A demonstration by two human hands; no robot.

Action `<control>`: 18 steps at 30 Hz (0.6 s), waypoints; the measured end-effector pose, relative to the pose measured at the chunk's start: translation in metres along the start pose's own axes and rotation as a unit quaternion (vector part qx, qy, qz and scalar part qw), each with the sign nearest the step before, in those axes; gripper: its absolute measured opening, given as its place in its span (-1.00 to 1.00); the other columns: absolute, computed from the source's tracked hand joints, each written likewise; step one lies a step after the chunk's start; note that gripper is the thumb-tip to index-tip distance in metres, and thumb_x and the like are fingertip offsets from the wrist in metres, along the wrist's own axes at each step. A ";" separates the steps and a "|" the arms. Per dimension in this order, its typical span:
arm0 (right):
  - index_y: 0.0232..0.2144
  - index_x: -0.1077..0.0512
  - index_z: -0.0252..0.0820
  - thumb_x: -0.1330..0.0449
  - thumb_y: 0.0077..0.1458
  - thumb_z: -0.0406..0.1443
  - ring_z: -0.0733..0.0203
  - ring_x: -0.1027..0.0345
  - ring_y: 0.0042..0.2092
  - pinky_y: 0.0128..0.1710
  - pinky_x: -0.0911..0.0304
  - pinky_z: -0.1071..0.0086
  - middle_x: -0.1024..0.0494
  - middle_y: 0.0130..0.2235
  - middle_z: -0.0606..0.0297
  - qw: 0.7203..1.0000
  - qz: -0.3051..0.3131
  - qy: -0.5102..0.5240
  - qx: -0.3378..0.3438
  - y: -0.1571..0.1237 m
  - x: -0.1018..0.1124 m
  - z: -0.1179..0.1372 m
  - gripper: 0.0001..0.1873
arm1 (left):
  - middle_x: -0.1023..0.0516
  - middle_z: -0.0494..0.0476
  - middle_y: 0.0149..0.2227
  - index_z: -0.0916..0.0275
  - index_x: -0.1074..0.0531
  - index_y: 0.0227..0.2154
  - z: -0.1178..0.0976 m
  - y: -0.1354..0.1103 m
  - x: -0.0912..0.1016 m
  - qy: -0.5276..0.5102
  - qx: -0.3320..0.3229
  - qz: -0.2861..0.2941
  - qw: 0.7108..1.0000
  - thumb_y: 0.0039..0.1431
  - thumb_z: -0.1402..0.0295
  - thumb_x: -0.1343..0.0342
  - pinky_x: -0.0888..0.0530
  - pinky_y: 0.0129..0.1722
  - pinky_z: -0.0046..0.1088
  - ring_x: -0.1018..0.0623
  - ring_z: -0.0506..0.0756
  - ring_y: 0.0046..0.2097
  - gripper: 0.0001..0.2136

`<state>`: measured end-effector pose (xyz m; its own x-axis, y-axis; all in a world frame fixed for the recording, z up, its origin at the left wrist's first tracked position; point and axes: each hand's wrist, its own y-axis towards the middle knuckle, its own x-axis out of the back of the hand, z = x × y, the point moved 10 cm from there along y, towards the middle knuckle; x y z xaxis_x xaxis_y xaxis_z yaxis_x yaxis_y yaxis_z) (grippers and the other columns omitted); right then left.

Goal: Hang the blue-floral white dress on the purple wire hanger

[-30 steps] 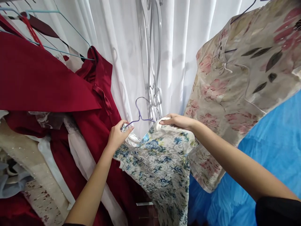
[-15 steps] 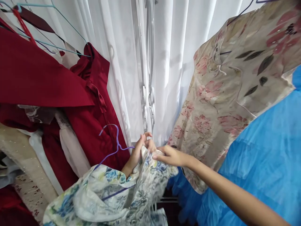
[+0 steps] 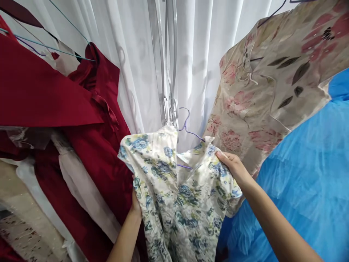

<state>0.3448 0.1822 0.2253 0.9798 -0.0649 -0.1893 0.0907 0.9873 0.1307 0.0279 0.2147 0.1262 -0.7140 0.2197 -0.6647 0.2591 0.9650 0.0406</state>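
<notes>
A short-sleeved white floral dress (image 3: 188,203) with blue and yellow-green flowers faces me, upright, in the middle of the view. Inside its neckline sits a purple wire hanger (image 3: 187,125), its hook sticking up behind the collar. My right hand (image 3: 233,165) is closed on the dress's right shoulder, fingertips on the fabric near the collar. Against the dress's left side, under the sleeve, is my left hand (image 3: 136,203); the cloth hides its fingers. The dress's lower end lies outside the view.
Dark red garments (image 3: 81,127) hang at the left on a light-blue hanger. A beige garment with pink flowers (image 3: 245,109) and a blue tulle skirt (image 3: 297,174) hang at the right. Behind are a white curtain (image 3: 131,54) and metal rods (image 3: 170,54).
The dress was slumped with the hanger tilted left and both hands together at its collar. Now it is upright, facing me, and my hands are apart at its two sides.
</notes>
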 end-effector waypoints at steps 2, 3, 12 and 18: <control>-0.46 -0.54 -0.20 -0.35 0.03 0.05 0.20 -0.38 -0.51 -0.52 -0.27 0.40 -0.58 -0.49 0.30 0.998 0.043 -0.040 0.001 0.005 -0.021 -0.004 -0.59 | -0.57 0.19 0.09 0.13 -0.55 -0.05 0.000 -0.018 0.046 0.015 -0.039 -0.093 0.995 -0.09 -0.39 -0.06 -0.27 0.31 -0.08 -0.33 0.37 0.30 -0.25; -0.46 -0.53 -0.20 -0.33 0.04 0.05 0.17 -0.39 -0.49 -0.49 -0.28 0.39 -0.58 -0.48 0.29 0.996 0.063 -0.062 -0.003 0.006 -0.027 -0.010 -0.58 | -0.56 0.21 0.10 0.15 -0.54 -0.02 0.002 -0.030 0.069 0.038 -0.052 -0.141 0.988 -0.12 -0.39 -0.09 -0.27 0.31 -0.07 -0.31 0.38 0.31 -0.21; -0.06 -0.35 0.08 -0.23 0.14 0.00 -0.19 -0.33 0.01 -0.01 -0.26 0.02 -0.48 -0.03 0.08 0.864 -0.439 -0.174 0.176 -0.089 0.022 -0.087 -0.64 | -0.65 0.34 -0.09 0.31 -0.52 -0.12 0.074 -0.130 0.150 0.259 0.029 -0.277 0.925 -0.29 0.03 -0.47 -0.42 0.18 -0.03 -0.54 0.45 0.10 -0.34; -0.46 -0.32 -0.12 -0.05 0.31 0.00 0.14 -0.31 -0.43 -0.38 -0.21 0.30 -0.43 -0.50 0.31 0.993 0.043 -0.108 0.034 -0.085 -0.124 -0.178 -0.59 | -0.64 0.32 -0.06 0.26 -0.56 -0.13 0.105 -0.132 0.108 0.263 -0.008 -0.279 0.924 -0.25 0.00 -0.45 -0.31 0.27 -0.02 -0.46 0.45 0.19 -0.39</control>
<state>0.1837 0.1322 0.0650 0.9992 -0.0182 0.0367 0.0104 0.9789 0.2039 -0.0151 0.0963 -0.0292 -0.9519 -0.2769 -0.1310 -0.2510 0.9503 -0.1844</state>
